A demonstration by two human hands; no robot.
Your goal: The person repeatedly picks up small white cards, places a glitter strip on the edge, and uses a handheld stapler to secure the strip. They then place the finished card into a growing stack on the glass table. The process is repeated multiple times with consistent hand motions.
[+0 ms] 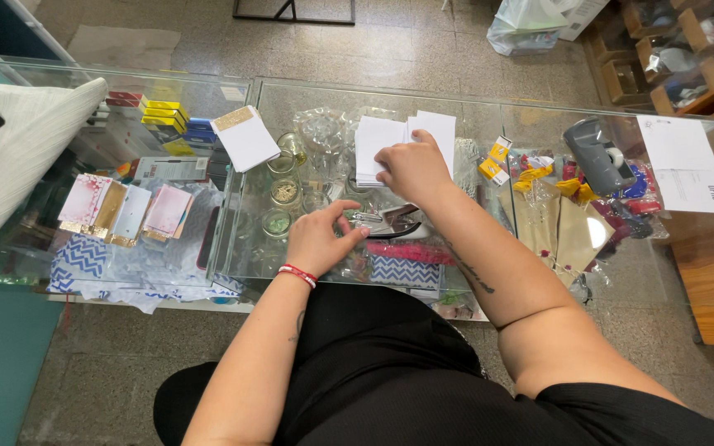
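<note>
Right hand (413, 169) grip: fingers bent down on stack of white cards (402, 140), pinching top edge. Left hand (317, 239) grip: narrow, fingertips touching stapler (390, 221) just beside it. Cards and stapler lie mid glass table (473, 99). Single white card (245, 136) further left. Grey tape dispenser (597, 157) and paper sheets (686, 165) well right.

A small shop: a glass display counter (473, 107) holds packaged cards (126, 211) and trinkets, wooden shelving (687, 49) upper right.
</note>
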